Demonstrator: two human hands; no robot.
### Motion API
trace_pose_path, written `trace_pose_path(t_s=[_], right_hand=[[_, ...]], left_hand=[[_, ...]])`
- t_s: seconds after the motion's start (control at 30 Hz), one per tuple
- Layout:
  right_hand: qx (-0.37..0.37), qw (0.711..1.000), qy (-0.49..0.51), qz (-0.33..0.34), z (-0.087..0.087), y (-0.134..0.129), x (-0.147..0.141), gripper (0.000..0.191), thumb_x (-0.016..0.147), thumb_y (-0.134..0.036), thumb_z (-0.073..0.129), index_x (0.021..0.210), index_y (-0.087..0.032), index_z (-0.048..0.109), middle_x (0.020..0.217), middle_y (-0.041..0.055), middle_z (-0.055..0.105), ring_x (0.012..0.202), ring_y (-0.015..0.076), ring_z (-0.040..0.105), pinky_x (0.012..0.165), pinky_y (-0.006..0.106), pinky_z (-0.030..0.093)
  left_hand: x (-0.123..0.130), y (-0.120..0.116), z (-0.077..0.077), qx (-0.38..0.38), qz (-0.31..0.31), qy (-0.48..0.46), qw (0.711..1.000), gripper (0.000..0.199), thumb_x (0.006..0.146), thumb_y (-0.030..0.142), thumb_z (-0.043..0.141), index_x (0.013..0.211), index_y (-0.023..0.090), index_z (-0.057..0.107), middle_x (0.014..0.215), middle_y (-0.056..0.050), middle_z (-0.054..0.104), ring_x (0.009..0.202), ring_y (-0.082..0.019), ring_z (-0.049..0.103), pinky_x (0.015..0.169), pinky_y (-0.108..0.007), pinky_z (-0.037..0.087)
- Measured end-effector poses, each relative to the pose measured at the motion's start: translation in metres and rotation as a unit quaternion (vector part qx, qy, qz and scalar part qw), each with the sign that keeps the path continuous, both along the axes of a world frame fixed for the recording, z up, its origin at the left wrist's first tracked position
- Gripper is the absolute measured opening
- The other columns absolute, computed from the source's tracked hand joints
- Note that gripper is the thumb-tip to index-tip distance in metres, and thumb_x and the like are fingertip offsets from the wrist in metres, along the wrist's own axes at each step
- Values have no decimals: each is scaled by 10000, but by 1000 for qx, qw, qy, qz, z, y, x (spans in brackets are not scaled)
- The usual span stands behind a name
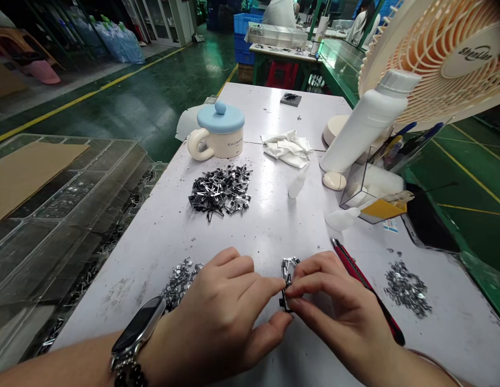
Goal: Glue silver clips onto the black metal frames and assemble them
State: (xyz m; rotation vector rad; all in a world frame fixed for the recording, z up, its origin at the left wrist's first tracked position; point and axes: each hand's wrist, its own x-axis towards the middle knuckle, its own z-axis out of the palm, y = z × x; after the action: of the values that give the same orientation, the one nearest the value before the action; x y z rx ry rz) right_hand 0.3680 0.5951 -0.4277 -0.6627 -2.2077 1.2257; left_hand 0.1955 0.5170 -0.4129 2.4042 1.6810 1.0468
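Observation:
Low at the centre of the table, my left hand point(229, 309) and my right hand point(338, 306) meet around a small black and silver metal part point(285, 279). The left index finger and thumb press at its left side and lower end. Right fingertips pinch it from the other side, covering some of it. Beside and partly behind my left hand lies a pile of small silver pieces point(181, 277). Farther off sits a heap of black metal clips point(220, 191). Another silver pile point(409, 287) is at the right. Red and black tweezers point(366, 285) lie next to my right hand.
A lidded mug point(221, 134), a white cloth point(288, 148) and a small dropper bottle point(297, 184) stand or lie farther back. At the right are a leaning white bottle point(366, 123), a clear pen holder point(366, 188), a phone point(429, 220) and a fan point(443, 59). Compartment trays point(68, 215) are left.

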Motion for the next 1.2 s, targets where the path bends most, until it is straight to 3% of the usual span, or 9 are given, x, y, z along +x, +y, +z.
trace_pose_path(t_s=[0.2,0.47,0.73,1.2], right_hand=[[-57,997,-38,27,4,3,1,85,830,-189,590,824,-273,579,884,-39,555,923,128,458,820,287,373],[-68,996,-58,28,6,3,2,81,861,-207,546,810,-259,581,872,-11,556,915,155,456,815,327,365],[-31,997,-66,25,6,2,2,70,853,-223,551,805,-248,596,856,28,563,899,190,471,790,380,403],[0,995,-84,46,7,6,4,56,843,-247,573,812,-263,617,864,17,575,897,186,490,772,358,420]], left_hand=[[0,-2,-2,-11,-1,-6,1000,105,755,187,619,837,122,607,591,12,564,554,-150,451,531,-321,308],[0,-2,-3,-28,-9,-3,1000,103,775,211,608,836,128,612,594,10,573,565,-156,462,547,-328,318],[0,-2,-2,-21,-10,-7,1000,90,768,192,606,826,124,610,590,5,581,554,-150,464,539,-319,317],[-1,1,-3,-53,-32,-40,997,108,739,184,638,825,136,594,612,16,581,553,-130,455,546,-288,316]])
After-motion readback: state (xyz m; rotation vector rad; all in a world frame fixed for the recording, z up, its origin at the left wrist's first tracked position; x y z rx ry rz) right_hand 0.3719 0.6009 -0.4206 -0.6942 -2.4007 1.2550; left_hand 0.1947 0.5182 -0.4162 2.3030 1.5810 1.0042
